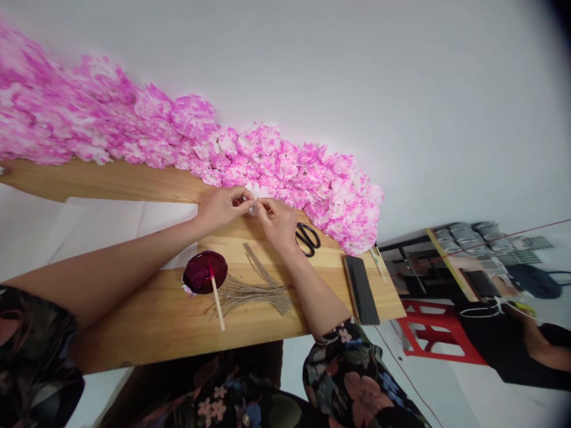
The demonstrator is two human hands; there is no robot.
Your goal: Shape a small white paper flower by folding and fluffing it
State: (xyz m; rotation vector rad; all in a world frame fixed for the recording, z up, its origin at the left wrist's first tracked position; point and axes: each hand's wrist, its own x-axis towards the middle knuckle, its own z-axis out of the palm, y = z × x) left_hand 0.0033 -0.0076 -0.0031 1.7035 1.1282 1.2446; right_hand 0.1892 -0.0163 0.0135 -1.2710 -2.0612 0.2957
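left grip (225, 208) and right grip (279, 224) pinched closed, i've got a small whitish piece (253, 208) between them, close by the pink flowers (285, 161).

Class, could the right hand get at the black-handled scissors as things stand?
Probably yes: the black-handled scissors lie close beside the right hand, nothing visibly between, though it would likely have to let go of the small pale piece.
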